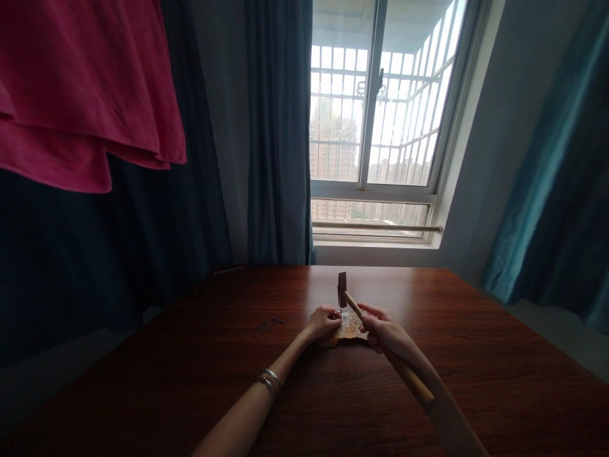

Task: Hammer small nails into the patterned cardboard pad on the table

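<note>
My right hand is wrapped round the wooden handle of a hammer. The hammer's head is raised in front of my left hand, and its handle runs back along my right forearm. My left hand is closed in a pinch at the left side of a small speckled board. A short, thin upright piece that looks like a nail shows at its fingertips, just below the hammer head. My fingers partly hide the board, whose front edge is uneven.
Several thin dark nails lie loose on the brown wooden table, left of my left hand. Beyond the table are a barred window and a blue curtain. Pink cloth hangs at the upper left.
</note>
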`<state>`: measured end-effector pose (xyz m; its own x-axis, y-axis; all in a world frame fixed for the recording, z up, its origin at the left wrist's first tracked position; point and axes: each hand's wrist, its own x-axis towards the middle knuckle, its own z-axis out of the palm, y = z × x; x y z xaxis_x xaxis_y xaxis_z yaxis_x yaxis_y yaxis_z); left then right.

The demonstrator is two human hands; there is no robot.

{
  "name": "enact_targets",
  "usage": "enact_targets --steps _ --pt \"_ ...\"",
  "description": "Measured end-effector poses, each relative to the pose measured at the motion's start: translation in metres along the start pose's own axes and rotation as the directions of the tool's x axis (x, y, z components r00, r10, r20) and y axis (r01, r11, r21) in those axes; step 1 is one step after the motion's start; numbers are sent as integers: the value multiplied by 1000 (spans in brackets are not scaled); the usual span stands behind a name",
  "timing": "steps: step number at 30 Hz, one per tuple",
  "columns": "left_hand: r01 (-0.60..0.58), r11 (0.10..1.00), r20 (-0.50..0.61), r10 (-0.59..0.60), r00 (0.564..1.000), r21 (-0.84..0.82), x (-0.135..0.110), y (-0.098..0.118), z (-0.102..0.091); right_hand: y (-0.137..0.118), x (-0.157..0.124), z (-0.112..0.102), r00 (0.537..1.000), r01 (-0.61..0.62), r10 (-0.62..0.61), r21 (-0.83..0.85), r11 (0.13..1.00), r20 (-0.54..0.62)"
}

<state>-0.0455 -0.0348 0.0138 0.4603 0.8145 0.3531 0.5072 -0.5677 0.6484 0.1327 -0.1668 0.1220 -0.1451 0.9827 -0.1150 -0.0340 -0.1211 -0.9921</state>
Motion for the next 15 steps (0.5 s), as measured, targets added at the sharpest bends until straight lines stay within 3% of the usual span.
enact_targets --steps 15 --pt "-7 1000 -11 8 1000 29 -1 3 -1 3 -3 5 1000 18 -17 49 999 -24"
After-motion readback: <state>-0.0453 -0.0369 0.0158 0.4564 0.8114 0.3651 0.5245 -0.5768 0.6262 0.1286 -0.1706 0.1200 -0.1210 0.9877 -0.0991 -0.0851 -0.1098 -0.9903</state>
